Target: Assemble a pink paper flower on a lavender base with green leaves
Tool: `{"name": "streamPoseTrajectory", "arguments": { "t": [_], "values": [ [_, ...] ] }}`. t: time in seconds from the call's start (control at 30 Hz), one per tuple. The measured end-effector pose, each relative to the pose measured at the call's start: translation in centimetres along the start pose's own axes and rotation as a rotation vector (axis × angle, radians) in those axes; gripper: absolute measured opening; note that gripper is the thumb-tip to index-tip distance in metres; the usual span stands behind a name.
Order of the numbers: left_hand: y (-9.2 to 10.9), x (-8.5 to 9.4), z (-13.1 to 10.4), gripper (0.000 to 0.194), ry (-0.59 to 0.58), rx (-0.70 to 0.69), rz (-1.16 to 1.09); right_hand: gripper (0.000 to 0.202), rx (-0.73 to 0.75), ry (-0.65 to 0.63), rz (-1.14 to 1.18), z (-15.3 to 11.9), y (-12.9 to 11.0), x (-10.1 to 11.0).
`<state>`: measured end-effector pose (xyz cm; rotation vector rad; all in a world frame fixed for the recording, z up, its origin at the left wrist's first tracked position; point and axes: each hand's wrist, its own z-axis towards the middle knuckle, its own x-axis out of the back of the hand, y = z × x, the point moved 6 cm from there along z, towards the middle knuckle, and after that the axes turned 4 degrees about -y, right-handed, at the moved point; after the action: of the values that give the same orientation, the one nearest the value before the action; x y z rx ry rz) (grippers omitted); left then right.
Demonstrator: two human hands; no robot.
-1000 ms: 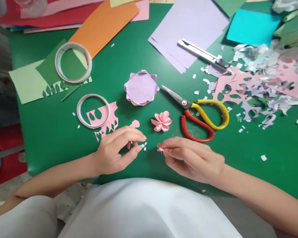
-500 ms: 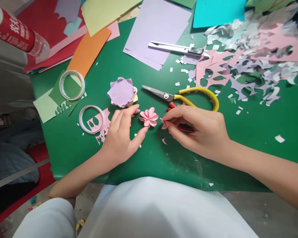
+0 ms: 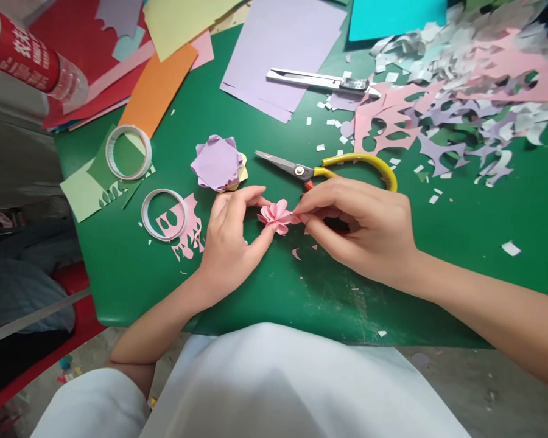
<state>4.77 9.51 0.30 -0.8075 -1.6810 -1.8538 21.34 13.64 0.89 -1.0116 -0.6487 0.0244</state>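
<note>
A small pink paper flower (image 3: 275, 215) is between my two hands, its left edge between the thumb and fingers of my left hand (image 3: 235, 243). My right hand (image 3: 360, 228) pinches a small pink paper piece (image 3: 296, 217) against the flower's right side. Above my left hand sits a layered purple paper shape (image 3: 218, 163) with a yellow edge under it. Scissors (image 3: 285, 165) with yellow and red handles lie above the flower, partly hidden by my right hand.
Two tape rolls (image 3: 128, 152) (image 3: 165, 215) lie left on the green table (image 3: 278, 292). A cutter (image 3: 317, 79) rests on purple sheets (image 3: 278, 48). Paper scraps (image 3: 388, 118) cover the upper right. A bottle (image 3: 27, 61) is at the upper left.
My left hand has closed on the pink flower. My right hand has brought the small pink piece left, up to the flower. The whole view has shifted slightly.
</note>
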Motion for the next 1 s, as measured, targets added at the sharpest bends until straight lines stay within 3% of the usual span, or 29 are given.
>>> {"name": "streamPoseTrajectory", "arguments": {
  "t": [0.2,0.43,0.63,0.8,1.0],
  "values": [
    [0.3,-0.2,-0.9,0.042,0.053,-0.020,-0.219,0.023,-0.027,0.071,0.165,0.0,0.0,0.5],
    [-0.3,-0.7,-1.6,0.037,-0.107,0.089,-0.673,0.025,0.038,0.085,0.218,0.3,-0.7,0.8],
    [-0.1,0.0,-1.8,0.043,-0.127,0.080,-0.677,0.028,0.018,0.063,0.246,0.4,-0.9,0.8],
    [-0.2,0.5,-2.0,0.043,-0.075,0.080,-0.658,0.028,0.044,0.019,0.282,0.6,-0.9,0.7],
    [0.0,0.3,-2.2,0.041,-0.142,0.121,-0.661,0.027,-0.016,0.006,0.361,0.4,-0.6,0.6]
  ]
}}
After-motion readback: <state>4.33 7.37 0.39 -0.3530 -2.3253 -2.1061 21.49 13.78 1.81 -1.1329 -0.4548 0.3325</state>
